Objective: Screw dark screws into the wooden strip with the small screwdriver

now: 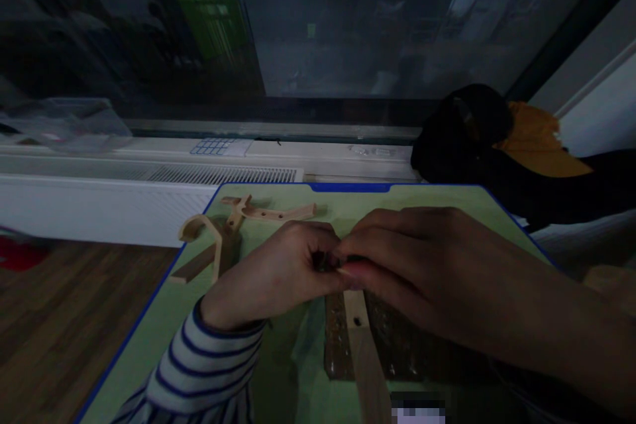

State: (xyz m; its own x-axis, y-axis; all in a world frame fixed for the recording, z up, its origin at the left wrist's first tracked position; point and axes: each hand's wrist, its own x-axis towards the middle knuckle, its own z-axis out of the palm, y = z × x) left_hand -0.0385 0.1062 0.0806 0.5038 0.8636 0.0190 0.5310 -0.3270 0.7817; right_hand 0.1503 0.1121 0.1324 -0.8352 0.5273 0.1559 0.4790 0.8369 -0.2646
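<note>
Above the middle of the table my left hand (288,265) and my right hand (422,258) meet fingertip to fingertip. Both are closed in a pinch, and what they hold is mostly hidden; only a thin pale edge shows between them. Directly under the fingers lies the end of a flat wooden strip (370,361) with a dark hole, running toward me. Beneath that strip is a brown, shiny packet or slab (336,344), partly covered by my right hand. Beyond my left wrist several curved and straight wooden pieces with holes (231,225) stand joined together.
The light green table (417,195) has a blue rim. Behind it are a white radiator (99,202) and a windowsill with a clear plastic bag (69,122). A black cap (460,132) and a yellow cap (541,142) lie at the right.
</note>
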